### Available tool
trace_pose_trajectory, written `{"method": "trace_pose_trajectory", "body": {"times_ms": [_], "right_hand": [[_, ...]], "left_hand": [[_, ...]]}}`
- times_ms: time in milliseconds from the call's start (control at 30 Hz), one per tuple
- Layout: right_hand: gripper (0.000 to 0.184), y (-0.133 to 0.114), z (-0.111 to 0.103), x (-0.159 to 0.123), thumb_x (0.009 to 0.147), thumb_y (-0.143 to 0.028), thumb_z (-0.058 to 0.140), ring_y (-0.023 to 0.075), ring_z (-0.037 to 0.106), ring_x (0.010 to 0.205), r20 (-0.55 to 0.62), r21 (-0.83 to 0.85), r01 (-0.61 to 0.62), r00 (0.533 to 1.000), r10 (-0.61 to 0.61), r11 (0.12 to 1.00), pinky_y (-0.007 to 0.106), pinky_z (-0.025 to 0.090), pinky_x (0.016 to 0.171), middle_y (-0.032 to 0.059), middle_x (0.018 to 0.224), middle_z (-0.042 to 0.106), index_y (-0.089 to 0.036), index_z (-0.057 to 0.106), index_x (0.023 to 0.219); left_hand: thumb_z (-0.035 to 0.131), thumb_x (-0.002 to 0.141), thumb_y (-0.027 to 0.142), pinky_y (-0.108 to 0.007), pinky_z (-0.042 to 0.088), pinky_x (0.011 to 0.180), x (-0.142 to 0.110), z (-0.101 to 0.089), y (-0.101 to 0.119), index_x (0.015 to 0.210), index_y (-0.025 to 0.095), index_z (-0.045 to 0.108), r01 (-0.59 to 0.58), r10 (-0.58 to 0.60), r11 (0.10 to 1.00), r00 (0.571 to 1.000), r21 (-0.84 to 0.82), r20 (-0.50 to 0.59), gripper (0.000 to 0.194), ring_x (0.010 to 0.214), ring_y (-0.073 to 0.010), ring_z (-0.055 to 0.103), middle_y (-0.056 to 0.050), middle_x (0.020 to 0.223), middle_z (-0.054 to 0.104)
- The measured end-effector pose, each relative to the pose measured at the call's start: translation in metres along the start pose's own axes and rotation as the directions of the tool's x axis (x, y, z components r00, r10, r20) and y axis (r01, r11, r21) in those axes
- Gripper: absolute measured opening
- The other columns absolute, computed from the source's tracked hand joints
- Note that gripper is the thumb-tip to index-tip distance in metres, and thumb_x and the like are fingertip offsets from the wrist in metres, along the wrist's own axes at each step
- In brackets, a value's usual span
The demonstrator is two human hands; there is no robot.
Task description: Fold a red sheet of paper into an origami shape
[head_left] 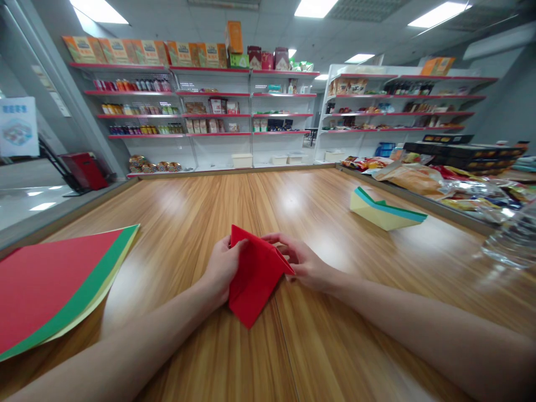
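Note:
A folded piece of red paper (256,279) is held up just over the wooden table, its lower corner pointing toward me. My left hand (224,265) grips its left edge, the thumb lying on the near face and the other fingers hidden behind. At the paper's right side is my right hand (304,261), its fingers curled around the folded right corner and partly behind it. Folded layers show along the upper right edge. Beyond, to the right, a folded paper boat (387,215) in pale yellow, blue and green stands on the table.
A stack of coloured paper sheets (62,285), red on top, lies at the left. Along the right edge are snack packets (419,178), black boxes (464,153) and a clear plastic bottle (513,240). Stocked shelves (218,134) stand behind the wooden table (201,195).

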State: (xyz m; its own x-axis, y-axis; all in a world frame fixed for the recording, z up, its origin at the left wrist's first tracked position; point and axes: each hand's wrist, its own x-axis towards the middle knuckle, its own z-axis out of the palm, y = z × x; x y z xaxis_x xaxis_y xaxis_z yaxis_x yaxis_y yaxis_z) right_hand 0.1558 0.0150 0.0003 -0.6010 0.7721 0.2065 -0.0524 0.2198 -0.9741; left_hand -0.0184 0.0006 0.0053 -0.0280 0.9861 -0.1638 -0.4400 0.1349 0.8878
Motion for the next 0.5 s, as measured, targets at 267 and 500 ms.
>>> {"method": "trace_pose_trajectory", "body": {"times_ms": [267, 500], "right_hand": [[0.02, -0.001, 0.008, 0.0, 0.077, -0.029, 0.065, 0.0155, 0.06, 0.074, -0.158, 0.007, 0.004, 0.987, -0.003, 1.0, 0.026, 0.05, 0.062, 0.0023, 0.081, 0.064, -0.017, 0.061, 0.092], [0.034, 0.002, 0.006, 0.01, 0.077, -0.037, 0.068, 0.0233, 0.064, 0.092, -0.418, 0.301, 0.071, 0.906, 0.065, 0.951, 0.04, 0.053, 0.084, 0.0088, 0.103, 0.067, -0.017, 0.061, 0.103]], "left_hand": [[0.069, 0.072, 0.014, -0.032, 0.056, 0.06, 0.0, -0.002, 0.001, 0.087, 0.014, 0.061, -0.025, 0.027, 0.999, 0.999, -0.037, 0.039, 0.017, 0.062, -0.0207, 0.068, -0.007, 0.075, 0.071], [0.076, 0.07, 0.017, -0.034, 0.055, 0.08, 0.002, -0.004, -0.003, 0.097, 0.009, 0.064, -0.033, 0.05, 0.994, 0.986, -0.105, 0.157, 0.03, 0.083, -0.0226, 0.069, -0.014, 0.096, 0.071]]}}
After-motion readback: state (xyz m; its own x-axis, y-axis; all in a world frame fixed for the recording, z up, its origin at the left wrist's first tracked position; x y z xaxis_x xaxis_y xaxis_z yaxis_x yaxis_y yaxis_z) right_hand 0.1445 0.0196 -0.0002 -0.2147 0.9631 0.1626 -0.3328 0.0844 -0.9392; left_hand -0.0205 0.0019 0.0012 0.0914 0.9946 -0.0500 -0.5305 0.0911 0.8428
